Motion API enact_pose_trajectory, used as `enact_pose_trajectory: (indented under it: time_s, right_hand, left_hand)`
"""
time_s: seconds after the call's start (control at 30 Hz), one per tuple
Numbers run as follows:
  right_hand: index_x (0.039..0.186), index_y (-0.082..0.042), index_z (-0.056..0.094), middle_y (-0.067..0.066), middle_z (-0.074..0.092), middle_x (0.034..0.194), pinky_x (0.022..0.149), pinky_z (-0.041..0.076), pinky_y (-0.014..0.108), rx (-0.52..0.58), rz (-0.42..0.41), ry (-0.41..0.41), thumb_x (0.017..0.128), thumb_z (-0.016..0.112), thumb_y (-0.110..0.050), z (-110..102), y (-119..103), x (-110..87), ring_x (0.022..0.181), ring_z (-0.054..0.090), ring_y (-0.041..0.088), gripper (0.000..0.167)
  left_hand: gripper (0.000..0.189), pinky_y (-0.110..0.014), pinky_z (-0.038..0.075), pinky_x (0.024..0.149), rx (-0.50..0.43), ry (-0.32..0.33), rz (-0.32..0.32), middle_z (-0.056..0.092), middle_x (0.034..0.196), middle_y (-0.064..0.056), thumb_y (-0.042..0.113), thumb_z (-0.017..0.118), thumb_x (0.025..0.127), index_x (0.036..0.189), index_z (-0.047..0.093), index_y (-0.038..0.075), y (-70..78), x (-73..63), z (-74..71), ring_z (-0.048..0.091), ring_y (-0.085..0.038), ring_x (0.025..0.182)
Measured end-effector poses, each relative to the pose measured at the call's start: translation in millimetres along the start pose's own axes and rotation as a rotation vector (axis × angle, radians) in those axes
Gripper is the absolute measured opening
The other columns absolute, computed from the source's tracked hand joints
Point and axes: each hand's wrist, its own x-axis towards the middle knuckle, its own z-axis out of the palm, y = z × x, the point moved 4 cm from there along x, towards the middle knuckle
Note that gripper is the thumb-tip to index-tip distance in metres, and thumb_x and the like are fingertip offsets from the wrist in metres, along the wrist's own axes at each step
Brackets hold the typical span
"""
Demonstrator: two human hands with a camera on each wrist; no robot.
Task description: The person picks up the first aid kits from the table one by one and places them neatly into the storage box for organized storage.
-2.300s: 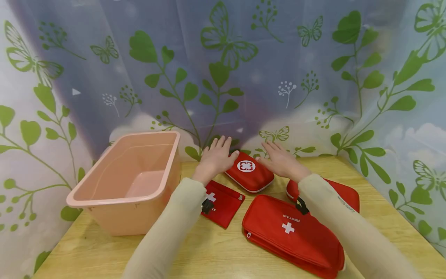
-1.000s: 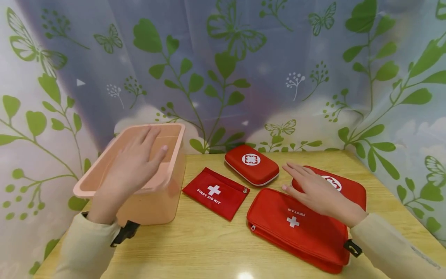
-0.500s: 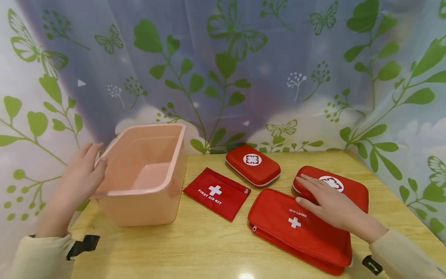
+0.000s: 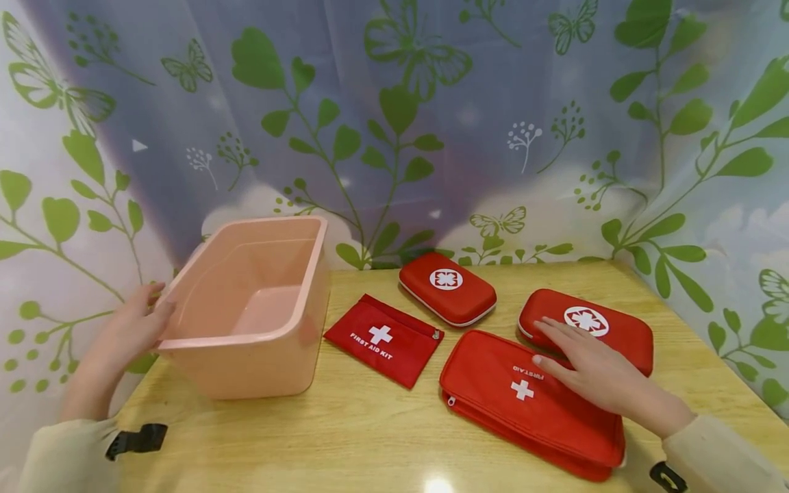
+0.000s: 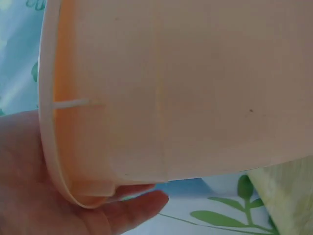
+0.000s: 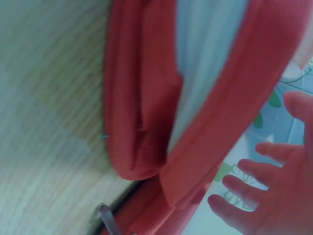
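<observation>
My left hand point(image 4: 126, 335) is at the near left corner of a peach plastic bin point(image 4: 265, 366), holding its rim between thumb and fingers. The left wrist view shows the bin's outer wall point(image 5: 220, 98), its rim partly hiding the hand. Over the right side, my right hand point(image 4: 600, 373) hovers with fingers extended, above a soft red first aid bag point(image 4: 487, 411) and partly in front of a red hard case point(image 4: 622, 335). The right wrist view shows the fingers spread, apart from the bag point(image 6: 225, 103), whose side zip looks open.
A flat red first aid pouch point(image 4: 394, 356) lies right of the bin on the wooden table point(image 4: 345, 445). Behind it sits another red case point(image 4: 459, 298) with a white round emblem. A curtain point(image 4: 431, 137) printed with leaves and butterflies hangs behind the table.
My left hand has moved left from the middle, across the bin, and lowered onto its rim. My right hand has moved right and back from the middle case.
</observation>
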Motion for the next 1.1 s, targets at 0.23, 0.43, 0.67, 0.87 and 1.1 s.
enact_pose_trajectory:
  time_s: [0.23,0.43,0.67,0.87,1.1]
  right_hand:
    - [0.148,-0.008,0.044,0.017,0.046,0.146,0.102,0.036,0.063,0.016,0.001,-0.006,0.093,0.060,-0.055,4.8,4.1,-1.9,0.132,0.039,0.043,0.074]
    - [0.145,-0.007,0.047,0.015,0.052,0.140,0.099,0.040,0.061,0.045,-0.009,-0.010,0.090,0.062,-0.058,5.8,3.4,-3.2,0.126,0.046,0.041,0.076]
    - [0.146,-0.009,0.047,0.013,0.056,0.133,0.091,0.047,0.056,0.076,0.051,-0.148,0.087,0.058,-0.067,13.5,7.2,-4.0,0.115,0.052,0.034,0.083]
    - [0.145,-0.002,0.045,0.012,0.059,0.125,0.085,0.049,0.050,0.098,0.065,-0.252,0.085,0.064,-0.063,23.6,17.8,-2.5,0.107,0.054,0.028,0.088]
    - [0.142,0.001,0.047,0.015,0.056,0.131,0.092,0.047,0.054,0.137,0.047,-0.238,0.081,0.069,-0.062,25.9,19.8,0.0,0.114,0.053,0.032,0.091]
  left_hand:
    - [0.059,-0.036,0.053,0.073,-0.070,-0.013,0.001,0.034,0.132,-0.048,0.020,0.028,0.105,0.150,0.009,-0.015,-12.9,0.5,-0.6,0.052,-0.051,0.109]
    - [0.058,-0.030,0.050,0.068,-0.046,0.014,0.015,0.044,0.126,-0.044,0.016,0.031,0.103,0.149,0.015,-0.015,-16.7,0.6,-1.2,0.058,-0.042,0.100]
    - [0.057,-0.033,0.046,0.071,-0.014,0.045,0.021,0.045,0.125,-0.044,0.017,0.030,0.104,0.150,0.017,-0.013,-15.6,-0.3,0.4,0.058,-0.042,0.099]
    - [0.057,-0.036,0.046,0.072,-0.022,0.031,0.019,0.045,0.124,-0.043,0.018,0.026,0.104,0.151,0.015,-0.012,-16.7,0.5,0.6,0.058,-0.041,0.098]
    - [0.057,-0.033,0.047,0.068,-0.023,0.026,0.021,0.047,0.122,-0.041,0.019,0.026,0.105,0.151,0.013,-0.012,-16.5,-0.3,-0.4,0.058,-0.032,0.092]
